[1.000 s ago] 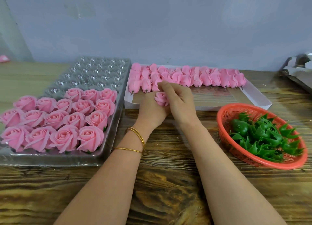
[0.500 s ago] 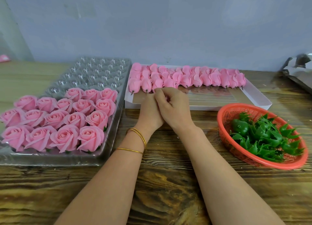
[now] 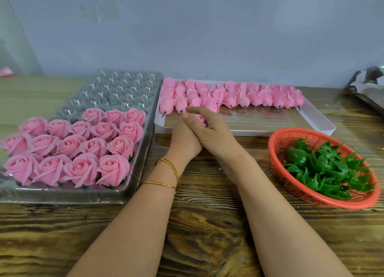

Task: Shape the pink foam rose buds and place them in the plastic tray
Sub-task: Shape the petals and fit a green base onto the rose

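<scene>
Both my hands meet at the table's middle around one pink foam rose bud (image 3: 200, 119), of which only a small pink patch shows between the fingers. My left hand (image 3: 184, 138) cups it from the left and below. My right hand (image 3: 214, 129) curls over it from the right. To the left lies the clear plastic tray (image 3: 124, 191), its near rows filled with several opened pink roses (image 3: 83, 143) and its far cups bare. Behind my hands, several closed pink buds (image 3: 239, 95) lie in rows in a white box (image 3: 324, 125).
A red mesh basket (image 3: 276, 152) holding several green plastic calyxes (image 3: 324, 168) stands at the right. Crumpled grey wrapping (image 3: 367, 85) sits at the far right edge. Everything rests on a wooden table (image 3: 207, 224) against a grey wall.
One second ago the bud showed plainly between my fingers. My hands then closed over it and shifted slightly; now a small part of it shows again.
</scene>
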`<state>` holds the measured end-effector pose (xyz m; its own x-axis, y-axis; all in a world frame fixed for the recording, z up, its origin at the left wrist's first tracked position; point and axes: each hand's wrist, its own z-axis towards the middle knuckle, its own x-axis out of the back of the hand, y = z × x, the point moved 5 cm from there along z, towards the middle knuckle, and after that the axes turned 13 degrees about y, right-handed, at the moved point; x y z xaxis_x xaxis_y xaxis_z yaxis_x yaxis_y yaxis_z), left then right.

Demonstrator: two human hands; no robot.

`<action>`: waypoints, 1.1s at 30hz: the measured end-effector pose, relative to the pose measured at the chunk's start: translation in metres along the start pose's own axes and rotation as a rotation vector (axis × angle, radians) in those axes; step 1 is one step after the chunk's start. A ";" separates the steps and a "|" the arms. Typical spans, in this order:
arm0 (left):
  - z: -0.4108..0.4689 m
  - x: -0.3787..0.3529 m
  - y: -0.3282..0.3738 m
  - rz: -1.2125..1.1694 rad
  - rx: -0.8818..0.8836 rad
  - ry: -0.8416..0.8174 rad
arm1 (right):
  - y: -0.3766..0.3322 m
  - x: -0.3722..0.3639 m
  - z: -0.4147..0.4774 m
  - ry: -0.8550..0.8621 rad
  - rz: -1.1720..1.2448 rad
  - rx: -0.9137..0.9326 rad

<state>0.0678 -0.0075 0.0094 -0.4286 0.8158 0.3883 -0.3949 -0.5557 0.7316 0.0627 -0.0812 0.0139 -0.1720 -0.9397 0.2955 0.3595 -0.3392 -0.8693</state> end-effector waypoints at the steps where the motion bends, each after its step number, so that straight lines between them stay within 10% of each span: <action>1: 0.000 -0.001 -0.002 0.039 -0.035 0.015 | 0.000 0.000 0.000 -0.013 0.000 -0.009; 33: 0.002 0.004 0.005 0.017 -0.024 0.099 | -0.003 0.004 0.001 0.022 0.175 -0.101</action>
<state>0.0657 -0.0066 0.0154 -0.5128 0.7872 0.3425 -0.4058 -0.5738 0.7114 0.0617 -0.0845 0.0178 -0.1352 -0.9824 0.1288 0.2922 -0.1638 -0.9422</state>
